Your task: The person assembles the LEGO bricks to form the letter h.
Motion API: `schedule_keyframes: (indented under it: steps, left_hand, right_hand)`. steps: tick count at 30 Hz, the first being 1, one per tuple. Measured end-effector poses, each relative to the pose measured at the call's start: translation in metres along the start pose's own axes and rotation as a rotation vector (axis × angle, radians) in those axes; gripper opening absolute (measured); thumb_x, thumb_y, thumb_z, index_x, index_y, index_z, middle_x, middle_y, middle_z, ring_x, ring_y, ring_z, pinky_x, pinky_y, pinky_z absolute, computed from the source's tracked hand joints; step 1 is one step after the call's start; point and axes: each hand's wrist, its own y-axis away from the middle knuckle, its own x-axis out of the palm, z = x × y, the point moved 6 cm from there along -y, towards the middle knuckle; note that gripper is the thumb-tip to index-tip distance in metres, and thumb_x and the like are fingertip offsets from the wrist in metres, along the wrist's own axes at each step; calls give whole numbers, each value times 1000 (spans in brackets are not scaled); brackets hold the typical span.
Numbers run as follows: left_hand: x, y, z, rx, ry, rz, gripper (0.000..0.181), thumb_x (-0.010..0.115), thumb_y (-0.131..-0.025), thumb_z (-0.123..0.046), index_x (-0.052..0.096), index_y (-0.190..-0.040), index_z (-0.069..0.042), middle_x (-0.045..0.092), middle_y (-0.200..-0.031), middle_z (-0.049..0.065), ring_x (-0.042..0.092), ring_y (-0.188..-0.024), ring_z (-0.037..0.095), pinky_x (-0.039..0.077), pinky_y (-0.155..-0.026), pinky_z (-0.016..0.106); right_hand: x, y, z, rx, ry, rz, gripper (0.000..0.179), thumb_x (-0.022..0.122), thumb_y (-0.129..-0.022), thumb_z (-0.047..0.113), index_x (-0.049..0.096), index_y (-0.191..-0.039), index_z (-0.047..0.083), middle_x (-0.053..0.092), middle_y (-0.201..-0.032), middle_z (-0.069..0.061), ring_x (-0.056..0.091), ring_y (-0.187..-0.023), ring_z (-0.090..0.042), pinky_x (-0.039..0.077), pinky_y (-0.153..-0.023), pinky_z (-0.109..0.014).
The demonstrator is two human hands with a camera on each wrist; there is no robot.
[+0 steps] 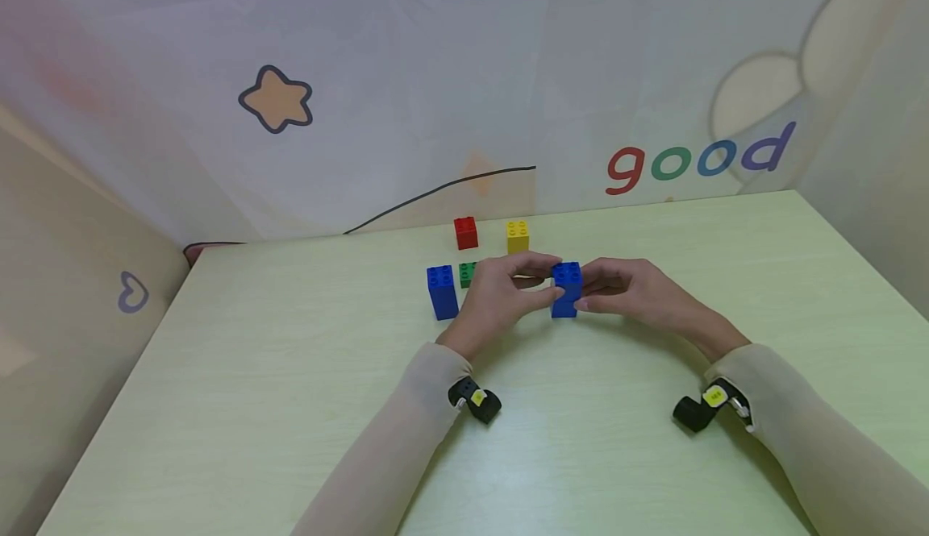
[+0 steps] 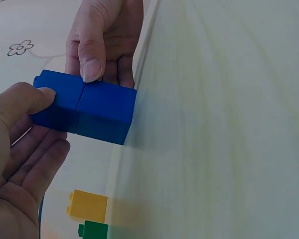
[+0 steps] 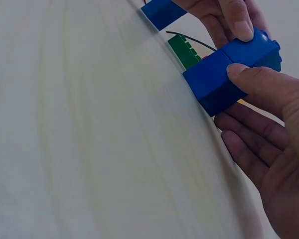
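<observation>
In the head view two blue bricks [image 1: 566,290] stand stacked upright on the table, with studs on top and a thin seam between them. My left hand [image 1: 502,290] pinches the upper brick from the left, thumb on its near face. From the right, my right hand [image 1: 639,288] grips the stack lower down, its thumb [image 3: 256,82] close to the seam in the right wrist view. The left wrist view shows both thumbs on the same side of the blue bricks [image 2: 84,104]. Part of each hand's fingers is hidden behind the stack.
Left of the hands stands another tall blue block [image 1: 443,292], beside a green brick [image 1: 467,275] partly covered by my left hand. Farther back are a red brick [image 1: 466,234] and a yellow brick [image 1: 518,236]. A printed backdrop [image 1: 435,76] rises behind the table [image 1: 290,375].
</observation>
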Motion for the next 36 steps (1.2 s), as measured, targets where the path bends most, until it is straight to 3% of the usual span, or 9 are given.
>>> schedule_keyframes:
  steps: [26,36]
  left_hand:
    - [1,-2,-7,40,-93,11,37,83,-94,-6,74,-130,-5,76,-123,6,73,-115,26,58,-98,33]
    - [1,-2,-5,26,-98,-2,38,84,-93,-7,74,-130,-6,77,-122,4,73,-113,21,57,-95,23]
  right_hand:
    - [-1,-1,2,11,-19,7,36,80,-98,17,71,-130,4,72,-126,-11,69,-117,-30,53,-97,-21]
    - [-2,-3,1,5,-30,8,37,80,-97,14,69,-131,3,72,-126,-13,69,-118,-31,55,-96,-23]
